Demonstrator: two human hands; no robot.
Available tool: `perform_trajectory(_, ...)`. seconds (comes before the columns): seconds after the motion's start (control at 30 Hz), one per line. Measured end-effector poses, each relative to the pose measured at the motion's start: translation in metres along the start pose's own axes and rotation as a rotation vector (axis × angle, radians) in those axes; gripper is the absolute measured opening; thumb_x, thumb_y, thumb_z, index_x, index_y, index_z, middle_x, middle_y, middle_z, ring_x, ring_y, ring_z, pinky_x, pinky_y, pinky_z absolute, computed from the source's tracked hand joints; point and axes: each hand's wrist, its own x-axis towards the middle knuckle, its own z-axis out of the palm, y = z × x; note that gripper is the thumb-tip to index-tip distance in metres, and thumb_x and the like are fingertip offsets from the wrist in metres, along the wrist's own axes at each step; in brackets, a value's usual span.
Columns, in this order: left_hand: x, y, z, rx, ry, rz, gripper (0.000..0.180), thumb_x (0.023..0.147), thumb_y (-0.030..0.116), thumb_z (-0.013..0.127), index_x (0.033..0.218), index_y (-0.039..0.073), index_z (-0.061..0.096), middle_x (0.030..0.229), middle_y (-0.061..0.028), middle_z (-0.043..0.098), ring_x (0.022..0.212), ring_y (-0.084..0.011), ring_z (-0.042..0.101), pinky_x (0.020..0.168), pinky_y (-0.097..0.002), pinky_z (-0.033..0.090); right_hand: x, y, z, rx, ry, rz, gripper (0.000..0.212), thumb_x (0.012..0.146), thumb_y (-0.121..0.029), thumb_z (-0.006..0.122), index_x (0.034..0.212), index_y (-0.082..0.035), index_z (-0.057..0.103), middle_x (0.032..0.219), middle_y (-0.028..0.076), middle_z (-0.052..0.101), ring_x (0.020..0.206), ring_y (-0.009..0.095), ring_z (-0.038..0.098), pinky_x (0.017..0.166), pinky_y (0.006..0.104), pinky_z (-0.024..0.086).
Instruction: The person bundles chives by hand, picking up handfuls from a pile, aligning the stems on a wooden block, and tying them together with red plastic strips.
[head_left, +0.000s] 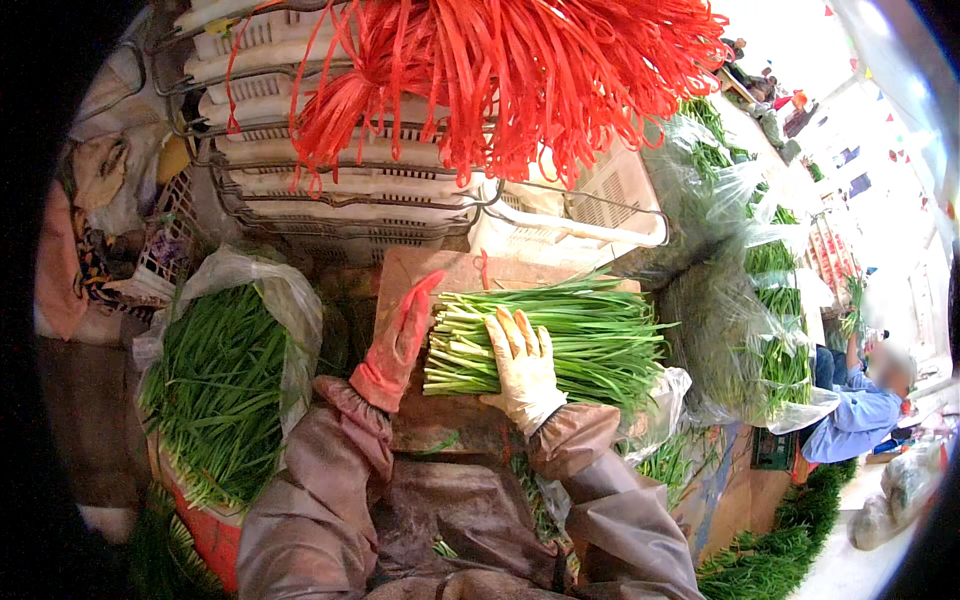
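Note:
A thick pile of green chives (605,345) lies crosswise on a wooden board (408,268), pale stem ends to the left and leaves to the right. My right hand (524,372), in a whitish glove with yellowed fingertips, rests flat on the stems, fingers outstretched. Beside the stem ends stands my left hand (394,350) in a red glove, edge-on and pointing away from me. Its fingers are straight, and it holds nothing. Whether its palm touches the stem ends is hard to tell.
Red ties (520,70) hang over the far side, before stacked white crates (340,185). Loose chives (215,390) fill a plastic-lined container at left. Bagged chives (780,330) stand at right, near a person in a blue shirt (855,420). More greens (770,560) lie lower right.

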Motion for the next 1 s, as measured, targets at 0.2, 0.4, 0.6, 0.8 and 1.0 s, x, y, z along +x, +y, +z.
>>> perform_trajectory(0.2,-0.021,0.038,0.029,0.892,-0.216,0.286,0.044,0.077,0.01,0.062,0.12,0.003,0.055,0.141,-0.0203,0.036,0.135,-0.0382,0.028,0.111,-0.0425,0.025,0.005,-0.002,-0.002,0.047,-0.021,-0.025,0.131,0.041,-0.04,0.088,0.146,-0.01,0.016,0.151,0.009,0.022,0.139,0.031,0.019,0.11,0.0531,0.018)
perform_trajectory(0.4,-0.02,0.032,0.04,0.987,-0.163,0.249,0.033,0.079,0.009,0.061,0.11,0.0,0.058,0.142,-0.0214,0.034,0.133,-0.0384,0.031,0.109,-0.0412,0.028,0.002,0.004,-0.014,0.129,-0.003,-0.069,0.127,0.042,-0.033,0.089,0.144,-0.006,0.019,0.148,0.015,0.026,0.137,0.036,0.023,0.11,0.0498,0.021)
perform_trajectory(0.6,-0.021,0.022,0.035,0.876,-0.121,0.256,0.014,0.08,0.01,0.058,0.087,-0.003,0.058,0.135,-0.0203,0.042,0.126,-0.0375,0.041,0.101,-0.0403,0.038,-0.002,0.008,0.0,0.015,0.064,-0.067,0.125,0.046,-0.036,0.087,0.146,-0.01,0.017,0.15,0.011,0.023,0.138,0.033,0.02,0.111,0.053,0.017)
perform_trajectory(0.8,-0.027,0.005,0.013,0.848,-0.195,0.251,0.012,0.082,0.007,0.058,0.087,-0.004,0.055,0.133,-0.0186,0.044,0.12,-0.0363,0.047,0.097,-0.0382,0.04,-0.003,0.017,-0.026,-0.042,-0.133,0.026,0.124,0.046,-0.039,0.087,0.146,-0.018,0.018,0.148,0.01,0.026,0.138,0.035,0.019,0.109,0.0587,0.015)
perform_trajectory(1.0,-0.026,0.057,0.022,1.011,-0.147,0.336,0.041,0.079,0.024,0.065,0.109,0.0,0.054,0.136,-0.0177,0.043,0.124,-0.0365,0.043,0.105,-0.0433,0.033,0.007,0.03,-0.023,0.044,-0.128,-0.011,0.118,0.044,-0.035,0.089,0.141,-0.012,0.026,0.132,0.013,0.042,0.131,0.033,0.034,0.109,0.0528,0.021)
